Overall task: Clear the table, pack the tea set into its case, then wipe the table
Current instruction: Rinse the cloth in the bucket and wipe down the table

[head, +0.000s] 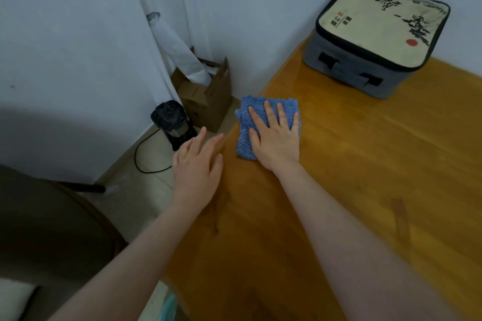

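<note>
A folded blue cloth (254, 108) lies near the left edge of the orange-brown wooden table (352, 177). My right hand (276, 138) presses flat on the cloth with straight, spread fingers. My left hand (199, 164) hovers open at the table's left edge, fingers straight, beside the cloth and not touching it. The tea set case (378, 34), grey with a cream lid bearing ink painting and a red dot, stands closed at the table's far corner against the wall.
On the floor left of the table stand a cardboard box (208, 96) with a white roll in it and a black appliance (172, 122) with a cord. A dark chair (52, 229) is at the lower left. White walls bound the far side.
</note>
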Available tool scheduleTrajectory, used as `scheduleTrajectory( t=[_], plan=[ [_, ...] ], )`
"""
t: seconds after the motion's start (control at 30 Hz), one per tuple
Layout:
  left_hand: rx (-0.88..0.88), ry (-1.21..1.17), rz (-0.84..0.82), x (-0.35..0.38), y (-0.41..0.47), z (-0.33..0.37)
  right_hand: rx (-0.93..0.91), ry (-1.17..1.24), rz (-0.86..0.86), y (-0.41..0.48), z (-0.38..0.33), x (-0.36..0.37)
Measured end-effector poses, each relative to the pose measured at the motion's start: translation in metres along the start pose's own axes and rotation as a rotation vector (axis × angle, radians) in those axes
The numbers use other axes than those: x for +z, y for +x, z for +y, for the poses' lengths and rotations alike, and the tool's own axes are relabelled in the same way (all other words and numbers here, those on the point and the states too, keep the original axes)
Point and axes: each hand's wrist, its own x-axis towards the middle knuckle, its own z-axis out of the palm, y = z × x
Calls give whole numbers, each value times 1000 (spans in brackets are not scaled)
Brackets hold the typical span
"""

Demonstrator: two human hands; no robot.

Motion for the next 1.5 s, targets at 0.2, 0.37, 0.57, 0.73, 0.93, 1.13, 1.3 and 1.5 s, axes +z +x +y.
scheduleTrajectory(
  t=[0.2, 0.37, 0.57, 0.73, 0.93, 1.13, 1.3, 1.5],
  plan=[
    [-49, 88, -26, -8, -37, -19, -76, -9, -32, -30, -27, 2],
    [-147, 120, 7, -12, -67, -35, -160, -15, -40, -63, -50, 7],
    [-221, 109, -4, -16, -104, -56, -236, -3, -65, -95, -71, 9],
    [-259, 77, -1, -20, -132, -68, -277, -1, -82, -123, -88, 12],
    [-281, 28, -2, -22, -159, -67, -294, 12, -69, -160, -102, 16],
    [-241, 3, -3, -22, -177, -62, -318, 26, -70, -197, -101, 15],
    [-205, -4, -13, -20, -185, -55, -334, 29, -25, -232, -86, 14],
    [-185, 14, -35, -15, -190, -41, -315, 16, 0, -268, -58, 12]
  ],
)
